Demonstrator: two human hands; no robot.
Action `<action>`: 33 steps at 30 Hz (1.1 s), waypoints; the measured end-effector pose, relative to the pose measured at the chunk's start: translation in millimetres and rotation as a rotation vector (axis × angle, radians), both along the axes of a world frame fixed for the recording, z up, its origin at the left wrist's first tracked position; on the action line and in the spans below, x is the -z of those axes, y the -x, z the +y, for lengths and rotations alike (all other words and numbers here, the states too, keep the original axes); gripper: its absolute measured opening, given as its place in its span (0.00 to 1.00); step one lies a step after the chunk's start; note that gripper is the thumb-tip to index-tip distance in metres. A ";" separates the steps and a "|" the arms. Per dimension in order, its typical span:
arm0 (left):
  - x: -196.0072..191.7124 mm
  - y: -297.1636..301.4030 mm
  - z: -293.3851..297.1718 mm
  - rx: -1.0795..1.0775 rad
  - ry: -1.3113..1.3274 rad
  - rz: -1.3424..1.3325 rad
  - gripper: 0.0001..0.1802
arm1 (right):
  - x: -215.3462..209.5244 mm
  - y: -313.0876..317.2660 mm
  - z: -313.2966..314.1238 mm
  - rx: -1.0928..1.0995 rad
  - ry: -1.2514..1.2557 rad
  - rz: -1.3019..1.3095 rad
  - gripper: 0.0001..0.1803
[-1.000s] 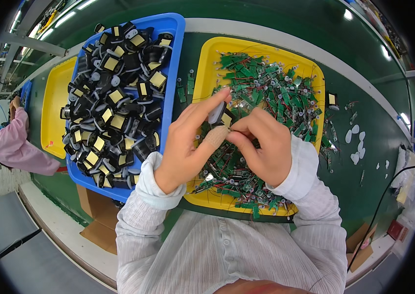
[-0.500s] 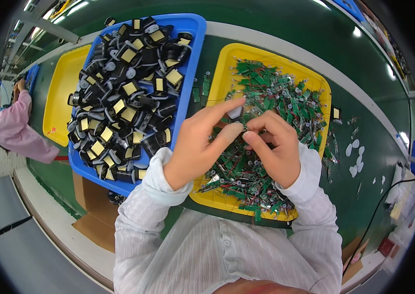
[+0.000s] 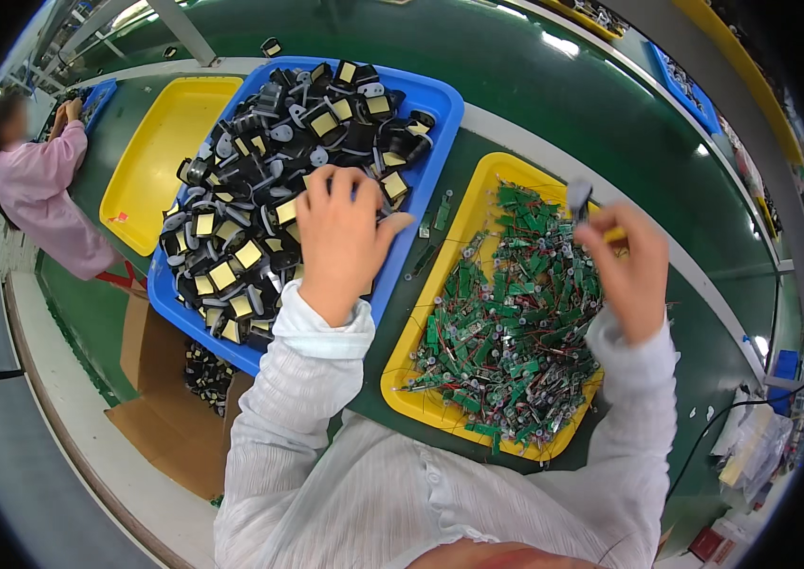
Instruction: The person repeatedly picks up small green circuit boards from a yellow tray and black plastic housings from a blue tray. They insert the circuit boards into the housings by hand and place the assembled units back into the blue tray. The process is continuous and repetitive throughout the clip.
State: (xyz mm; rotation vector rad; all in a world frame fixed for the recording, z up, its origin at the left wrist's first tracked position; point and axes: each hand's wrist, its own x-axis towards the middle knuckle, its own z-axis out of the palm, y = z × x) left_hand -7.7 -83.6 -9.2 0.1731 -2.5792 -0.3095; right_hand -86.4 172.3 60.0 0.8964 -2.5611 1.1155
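A blue tray (image 3: 451, 123) holds a heap of black plastic parts (image 3: 324, 123) with grey ends and pale yellow pads. My left hand (image 3: 340, 237) lies over this heap, fingers spread and bent down onto the parts, thumb stretched out to the right. Whether its fingertips touch one part in particular is hidden. My right hand (image 3: 631, 270) is raised at the right rim of a yellow tray (image 3: 400, 381), pinching a small grey and black plastic part (image 3: 579, 197), blurred by motion. Green circuit boards (image 3: 516, 313) with thin red wires are piled in that yellow tray.
Another yellow tray (image 3: 127, 194) stands left of the blue one. A cardboard box (image 3: 160, 427) with black parts sits below the bench edge. A person in pink (image 3: 51, 190) works at the far left. Plastic bags (image 3: 753, 446) lie at the right.
My hands have parted from over the circuit boards. The left has moved onto the black parts in the blue tray; the right has moved right with the grey and black part.
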 end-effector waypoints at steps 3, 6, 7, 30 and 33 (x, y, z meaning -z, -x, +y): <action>-1.5 3.3 -3.6 -0.079 0.080 -0.048 0.20 | 33.6 84.1 15.2 0.125 -0.229 0.232 0.07; 13.3 11.1 -7.4 -0.024 0.109 -0.075 0.19 | 72.1 154.9 34.9 0.286 -0.441 0.237 0.07; 16.3 11.1 -10.4 -0.028 0.135 -0.081 0.18 | 82.0 169.5 37.0 0.331 -0.524 0.215 0.07; -14.1 -5.1 39.1 0.337 -0.519 0.045 0.17 | 60.3 -19.5 -20.5 -0.216 -0.526 0.045 0.12; -12.3 -5.3 39.4 0.368 -0.510 0.046 0.17 | 72.5 -25.8 -24.1 -0.104 -0.718 0.112 0.15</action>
